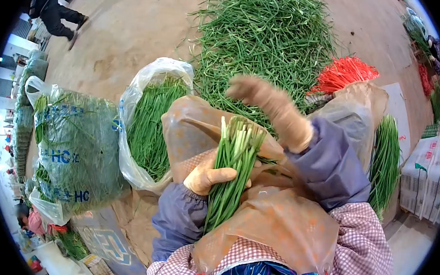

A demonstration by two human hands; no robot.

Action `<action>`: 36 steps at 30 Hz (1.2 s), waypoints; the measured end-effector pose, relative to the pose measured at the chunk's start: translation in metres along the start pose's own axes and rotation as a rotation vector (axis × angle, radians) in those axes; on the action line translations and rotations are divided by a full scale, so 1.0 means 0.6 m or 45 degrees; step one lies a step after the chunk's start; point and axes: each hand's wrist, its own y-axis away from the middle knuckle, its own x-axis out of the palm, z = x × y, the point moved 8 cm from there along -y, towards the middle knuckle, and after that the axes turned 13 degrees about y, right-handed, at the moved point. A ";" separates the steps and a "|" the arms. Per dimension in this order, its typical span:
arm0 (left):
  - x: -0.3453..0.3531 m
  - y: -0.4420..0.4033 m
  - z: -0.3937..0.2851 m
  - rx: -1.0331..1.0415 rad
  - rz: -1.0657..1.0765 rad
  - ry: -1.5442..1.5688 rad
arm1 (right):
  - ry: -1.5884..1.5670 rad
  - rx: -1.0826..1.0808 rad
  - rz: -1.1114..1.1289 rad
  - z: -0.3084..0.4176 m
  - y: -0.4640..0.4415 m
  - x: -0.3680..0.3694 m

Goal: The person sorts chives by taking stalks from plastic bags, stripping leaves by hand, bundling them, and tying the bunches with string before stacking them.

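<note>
My gloved left hand (pixel 211 177) is closed around a bunch of chives (pixel 233 168). Its pale cut stem ends point away from me, and the green leaves hang down toward my lap. My gloved right hand (pixel 274 108) is raised beyond the bunch, over the near edge of a big loose pile of chives (pixel 266 44). Motion blurs its fingers, so what they hold, if anything, cannot be made out. A translucent plastic apron (pixel 275 216) covers my lap and knees.
An open plastic bag of chives (pixel 152 128) stands left of my knees, beside a full printed bag (pixel 80 151). Red ties (pixel 347 74) lie by my right knee. More chives (pixel 385 163) and white crates (pixel 424 175) are at right. A person (pixel 61 17) walks at upper left.
</note>
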 end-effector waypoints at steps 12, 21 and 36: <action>-0.011 0.004 -0.014 0.325 -0.146 -0.031 | -0.550 0.581 -0.201 -0.043 0.088 0.077; -0.027 0.001 -0.009 0.339 -0.110 -0.074 | 0.278 0.050 -0.140 0.042 0.052 0.017; -0.032 0.001 -0.005 0.285 -0.107 0.207 | 0.412 0.099 -1.399 0.025 0.053 -0.298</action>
